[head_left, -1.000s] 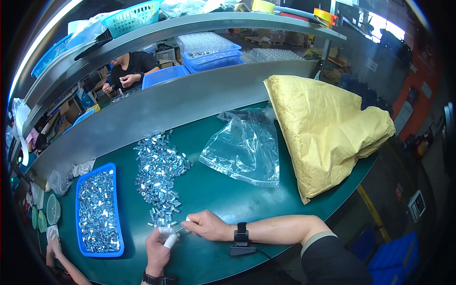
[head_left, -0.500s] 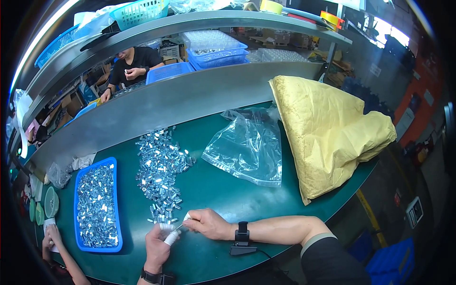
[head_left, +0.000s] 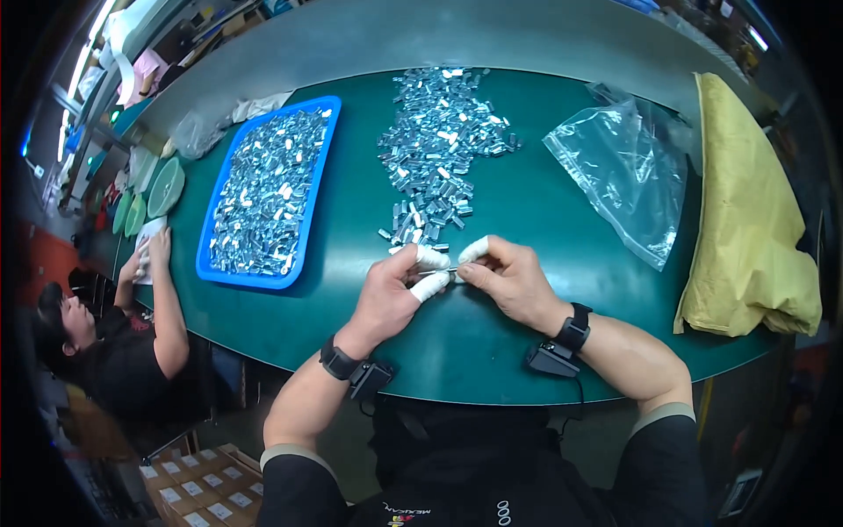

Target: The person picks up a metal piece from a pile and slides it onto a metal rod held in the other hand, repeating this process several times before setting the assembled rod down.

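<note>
In the head view I count 2 hands of mine over the green table (head_left: 544, 351), 1 blue tray (head_left: 309, 230), 1 loose heap of small metal parts (head_left: 439, 149), 1 clear plastic bag (head_left: 628, 176) and 1 yellow sack (head_left: 755, 228). I cannot count the silver pieces in the tray or in the heap; they are too small and too many.

My left hand (head_left: 391, 294) comes up from the lower edge, wrist bent inward, with 2 white-capped fingertips (head_left: 430, 287) pinched on a thin metal piece (head_left: 442, 275). My right hand (head_left: 509, 281) meets it from the other side, 1 white-capped fingertip (head_left: 472, 250) raised, its fingers closed on the same piece. The piece sits between both hands, just below the near end of the heap. Each wrist carries 1 black band.

At the left, 1 other person's hand (head_left: 151, 255) rests at the table edge beside the tray.
</note>
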`<state>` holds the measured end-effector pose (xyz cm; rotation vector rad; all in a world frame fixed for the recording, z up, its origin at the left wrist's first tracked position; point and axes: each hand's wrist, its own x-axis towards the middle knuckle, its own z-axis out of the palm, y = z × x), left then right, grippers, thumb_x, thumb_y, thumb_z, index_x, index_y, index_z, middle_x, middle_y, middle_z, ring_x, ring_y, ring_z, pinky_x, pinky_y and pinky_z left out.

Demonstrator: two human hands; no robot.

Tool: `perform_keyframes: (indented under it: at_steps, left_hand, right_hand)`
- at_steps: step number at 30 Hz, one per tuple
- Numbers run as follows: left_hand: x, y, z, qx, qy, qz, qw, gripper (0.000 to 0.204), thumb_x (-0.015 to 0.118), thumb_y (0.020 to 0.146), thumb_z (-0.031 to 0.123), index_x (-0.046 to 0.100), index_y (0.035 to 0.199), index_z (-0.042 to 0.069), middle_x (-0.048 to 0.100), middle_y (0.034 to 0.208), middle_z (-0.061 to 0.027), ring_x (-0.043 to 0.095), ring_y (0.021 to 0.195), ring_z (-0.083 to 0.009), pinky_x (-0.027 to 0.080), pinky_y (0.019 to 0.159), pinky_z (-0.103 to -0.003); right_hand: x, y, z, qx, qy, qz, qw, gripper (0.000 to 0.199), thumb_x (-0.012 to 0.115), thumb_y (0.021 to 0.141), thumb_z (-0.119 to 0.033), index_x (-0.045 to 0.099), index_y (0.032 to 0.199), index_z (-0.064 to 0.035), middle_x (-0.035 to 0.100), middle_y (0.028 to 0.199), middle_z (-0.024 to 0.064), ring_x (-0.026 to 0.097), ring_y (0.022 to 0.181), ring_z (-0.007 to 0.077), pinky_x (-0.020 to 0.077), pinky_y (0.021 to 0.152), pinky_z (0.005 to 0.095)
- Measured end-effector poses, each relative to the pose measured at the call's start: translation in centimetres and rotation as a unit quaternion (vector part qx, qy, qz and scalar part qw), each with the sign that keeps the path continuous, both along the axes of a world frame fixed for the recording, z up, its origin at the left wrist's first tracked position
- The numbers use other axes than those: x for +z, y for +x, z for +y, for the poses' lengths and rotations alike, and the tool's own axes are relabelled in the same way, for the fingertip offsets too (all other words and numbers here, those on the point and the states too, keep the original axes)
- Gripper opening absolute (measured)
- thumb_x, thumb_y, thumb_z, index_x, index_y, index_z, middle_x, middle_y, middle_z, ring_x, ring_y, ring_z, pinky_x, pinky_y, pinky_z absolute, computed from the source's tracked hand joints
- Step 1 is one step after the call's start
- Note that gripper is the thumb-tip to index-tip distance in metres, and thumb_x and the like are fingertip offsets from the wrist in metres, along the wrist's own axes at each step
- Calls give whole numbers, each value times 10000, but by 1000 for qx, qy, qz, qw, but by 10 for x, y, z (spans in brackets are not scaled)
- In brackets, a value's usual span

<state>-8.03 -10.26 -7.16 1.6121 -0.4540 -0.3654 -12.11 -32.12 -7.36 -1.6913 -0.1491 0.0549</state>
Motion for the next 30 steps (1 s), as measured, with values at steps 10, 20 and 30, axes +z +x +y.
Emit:
perform_keyframes:
  at_steps: [10,20,30]
  left_hand:
    - [6,-3,4,3,75,-91,993,190,760,939,10,682,1111,-12,739,1032,-67,727,895,-143,600,791,-291]
    - [7,3,15,21,26,-84,996,167,739,957,17,679,1113,10,732,1016,-59,717,909,-138,581,810,-289]
    - [69,80,110,300,284,-365,834,313,754,921,21,680,1225,32,726,1146,-90,699,1009,-196,553,887,-331]
  right_hand:
    - [3,0,-2,21,-51,-2,998,302,644,1066,-233,697,864,-15,676,699,7,606,626,71,468,565,263]
    - [-3,-1,-3,3,-25,0,1000,422,591,1093,-328,657,805,-27,658,638,34,607,569,94,453,525,292]
    - [-1,2,-5,-8,13,-5,1000,413,577,1105,-340,646,820,-49,640,674,-5,580,606,53,445,548,244]
